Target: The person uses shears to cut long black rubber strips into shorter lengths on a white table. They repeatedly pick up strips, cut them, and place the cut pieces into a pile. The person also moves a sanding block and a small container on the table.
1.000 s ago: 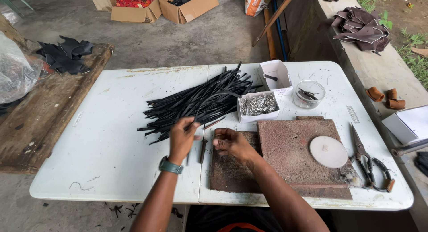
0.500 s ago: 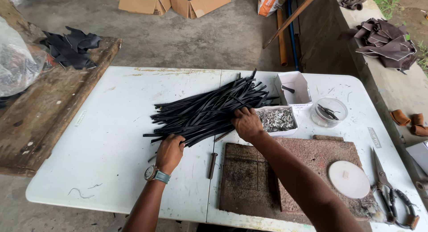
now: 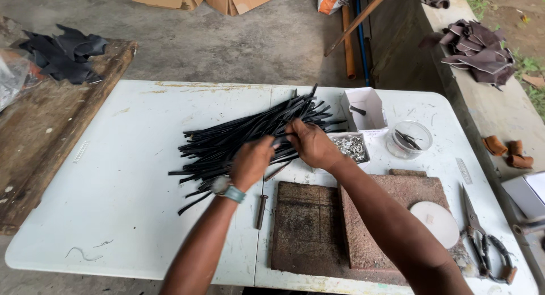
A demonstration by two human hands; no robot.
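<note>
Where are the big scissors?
The scissors lie at the white table's right edge, just right of the round white disc on the brown slab.

Open-air leather workshop: white counter [image 3: 113,215] on concrete floor, black strips [image 3: 238,136], rivet tray [image 3: 351,147], stone slabs [image 3: 340,232], shears [image 3: 477,232], leather scraps [image 3: 474,45].

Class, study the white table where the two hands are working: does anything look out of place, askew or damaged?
Nothing is spilled or broken. The black strips under the left hand and right hand lie in a loose fan, ends uneven. The white table is scuffed and stained, and the square slab looks worn.
</note>
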